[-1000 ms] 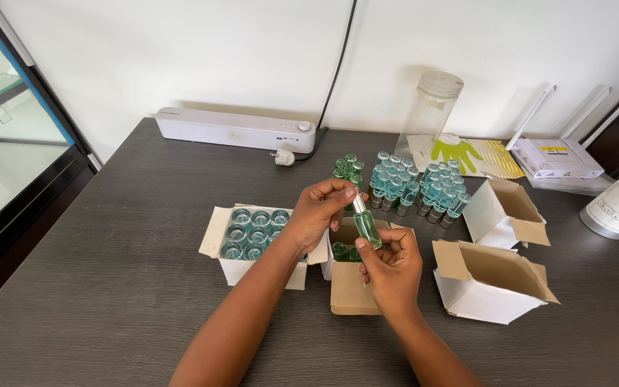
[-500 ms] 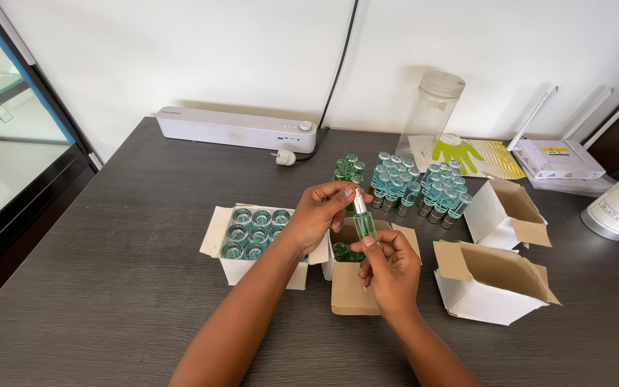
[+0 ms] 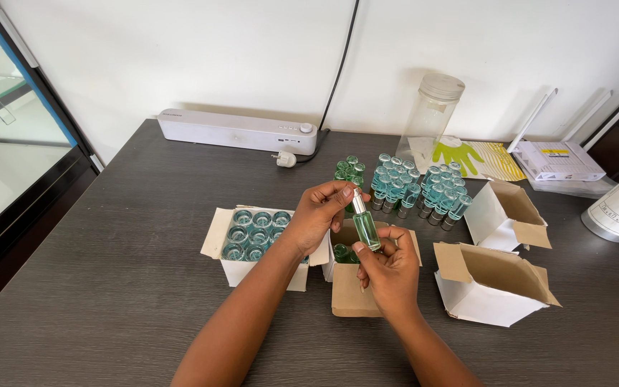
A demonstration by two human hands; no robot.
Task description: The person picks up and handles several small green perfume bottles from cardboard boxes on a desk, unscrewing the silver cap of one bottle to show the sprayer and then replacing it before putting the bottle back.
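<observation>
Since a moment ago, the little glass bottle [image 3: 366, 228] has tipped a bit and its silver top sits closer to the left fingers. It is smooth, see-through and green, held above the small open cardboard box [image 3: 353, 284]. The right hand [image 3: 390, 272] pinches its bottom. The left hand [image 3: 320, 211] grips its thin top. Left of the left hand, a white box [image 3: 253, 247] is full of round glass bottles. Behind both hands stand more shiny green bottles [image 3: 410, 188].

Dark wood-grain desk [image 3: 109, 287]: white cardboard boxes [image 3: 492, 281] mid-right, loose green glass vials [image 3: 410, 186] behind, long white laminator [image 3: 236, 131] along far edge.
</observation>
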